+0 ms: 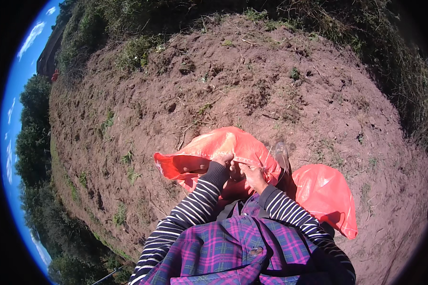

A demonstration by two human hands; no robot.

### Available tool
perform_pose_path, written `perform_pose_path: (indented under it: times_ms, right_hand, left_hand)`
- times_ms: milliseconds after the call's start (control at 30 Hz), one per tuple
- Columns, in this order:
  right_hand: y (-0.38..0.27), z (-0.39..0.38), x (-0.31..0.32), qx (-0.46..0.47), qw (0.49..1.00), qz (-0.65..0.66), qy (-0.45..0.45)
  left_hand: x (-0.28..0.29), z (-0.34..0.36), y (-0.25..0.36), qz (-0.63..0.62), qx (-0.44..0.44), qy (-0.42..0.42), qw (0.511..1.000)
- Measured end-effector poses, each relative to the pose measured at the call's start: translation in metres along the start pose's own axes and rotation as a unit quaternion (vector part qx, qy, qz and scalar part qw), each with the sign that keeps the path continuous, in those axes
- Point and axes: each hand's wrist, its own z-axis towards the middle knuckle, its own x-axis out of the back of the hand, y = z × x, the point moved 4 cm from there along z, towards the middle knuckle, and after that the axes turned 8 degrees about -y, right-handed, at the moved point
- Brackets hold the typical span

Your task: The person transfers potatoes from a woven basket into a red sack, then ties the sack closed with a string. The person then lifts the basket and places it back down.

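An orange woven sack [229, 142] is held up in front of my body, its opening gaping toward the left. My left hand [222, 163] grips the sack's rim, with fingers curled and partly hidden. Just to its right, my right hand [253, 176] also grips the rim, fingers bent close to the left hand. A second orange sack [323, 192] rests on the soil at my right. A brown boot [282, 154] shows between the two sacks.
Bare reddish soil [185, 85] with small weeds and dry twigs surrounds me. Dense grass and brush [380, 71] line the top and right. Trees [38, 123] stand at the left under blue sky, with a small red object [55, 75] far off at upper left.
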Motion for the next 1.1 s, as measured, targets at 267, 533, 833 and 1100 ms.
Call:
perform_pose_path:
  times_ms: [267, 533, 833, 1100]
  right_hand:
    - [-0.007, -0.002, -0.006, -0.024, 0.998, -0.052, 0.013]
    - [-0.034, -0.001, -0.018, 0.07, 0.997, -0.04, -0.003]
    - [-0.023, -0.002, -0.011, 0.006, 0.985, -0.165, 0.05]
    - [-0.033, -0.003, -0.013, 0.075, 0.982, -0.16, 0.064]
  left_hand:
    - [0.021, 0.024, -0.016, -0.032, -0.074, -0.114, 0.99]
    - [0.025, 0.025, -0.005, 0.148, -0.121, -0.04, 0.981]
    - [0.03, 0.027, -0.006, 0.15, -0.083, 0.002, 0.985]
    - [0.038, 0.039, -0.018, -0.047, -0.172, -0.081, 0.981]
